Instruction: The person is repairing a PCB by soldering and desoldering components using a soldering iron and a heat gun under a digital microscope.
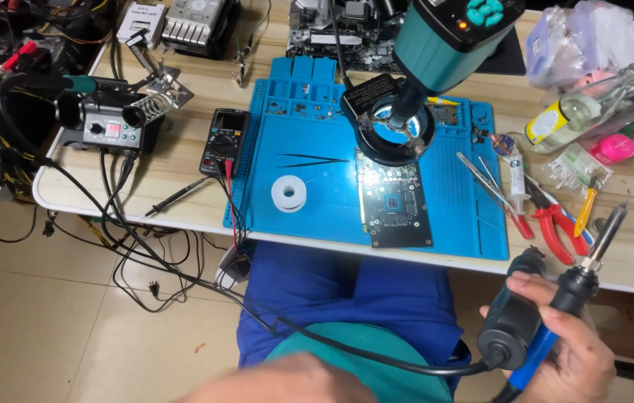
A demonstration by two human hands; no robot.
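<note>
My right hand [563,351] at the bottom right grips two tools together: a black hot-air handle [511,313] with a thick black cable, and a soldering iron [593,257] with a blue and black grip, its tip pointing up over the table edge. My left hand [287,380] is a blur at the bottom centre, below the table above my lap; whether it holds anything cannot be seen. A dark circuit board [394,198] lies on the blue work mat [317,216] under a teal microscope [444,37] with a ring light [395,127]. A white solder spool [288,194] and black tweezers [313,159] lie left of the board.
A multimeter [224,142] with probes sits left of the mat. A soldering station [104,127] and iron stand are at the far left. Red pliers [556,224], a syringe, tweezers, a glass bottle [586,112] and plastic bags crowd the right side. Cables hang to the tiled floor.
</note>
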